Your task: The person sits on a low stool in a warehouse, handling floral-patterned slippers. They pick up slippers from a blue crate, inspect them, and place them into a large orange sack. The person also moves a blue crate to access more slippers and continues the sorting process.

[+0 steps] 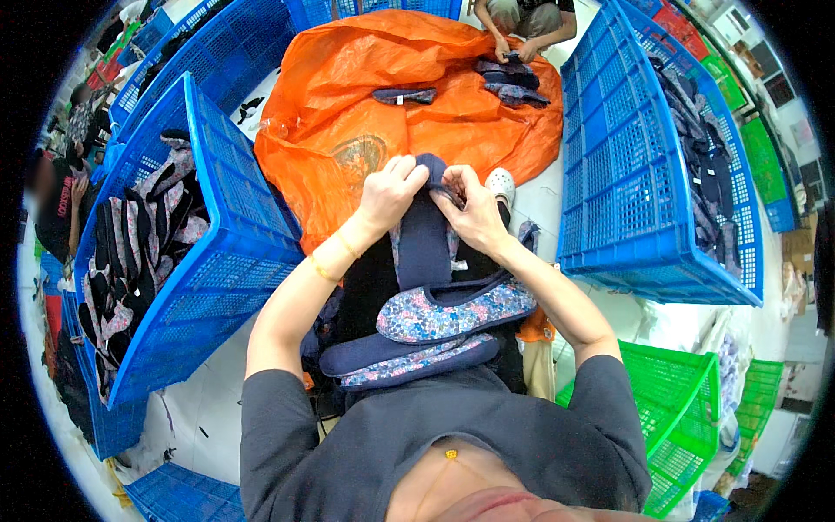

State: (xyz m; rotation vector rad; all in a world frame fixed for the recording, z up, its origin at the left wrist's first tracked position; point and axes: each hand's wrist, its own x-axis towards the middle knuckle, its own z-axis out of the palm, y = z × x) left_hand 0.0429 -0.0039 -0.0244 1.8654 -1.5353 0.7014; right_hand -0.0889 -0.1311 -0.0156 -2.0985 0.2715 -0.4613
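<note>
A navy slipper point(424, 242) hangs lengthwise before me, its plain dark sole turned toward me and bits of floral cloth showing at its sides. My left hand point(389, 193) is closed on its far end, fingers curled. Beside it, my right hand point(472, 211) pinches the dark edge at the same end. What the fingertips do inside the fold is hidden. On my lap lies a blue floral slipper point(457, 311) with navy lining, on its side. Closer to my body, another navy and floral slipper point(417, 358) rests beneath it, sole partly showing.
An orange plastic sheet point(339, 78) covers the floor ahead, with a dark slipper point(404, 96) on it. A co-worker's hands point(515, 50) touch more slippers there. Slipper-filled blue crates point(252, 252) point(626, 165) flank me. A green crate point(670, 383) stands near right.
</note>
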